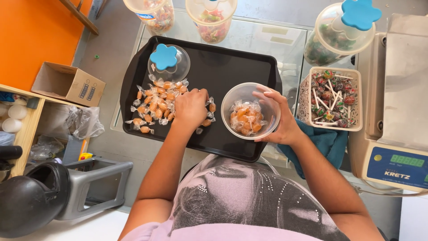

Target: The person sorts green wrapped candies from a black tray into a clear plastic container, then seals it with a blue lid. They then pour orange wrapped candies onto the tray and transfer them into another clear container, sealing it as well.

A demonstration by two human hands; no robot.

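A black tray point(232, 67) lies on a glass counter. Several orange candies in clear wrappers point(154, 105) are scattered on its left half. My left hand point(191, 107) rests palm down on the right end of that pile, fingers curled over some candies. My right hand point(278, 118) grips the rim of a clear plastic jar point(238, 93), which sits on the tray's right side and is partly filled with the same candies point(246, 118). The jar's clear lid with a blue flower knob point(164, 57) lies on the tray behind the pile.
A white basket of lollipops point(332, 96) stands right of the tray, on a teal cloth point(327, 143). A weighing scale point(399, 111) is at far right. Three candy jars point(341, 31) line the counter's back edge. A cardboard box point(67, 82) sits at left.
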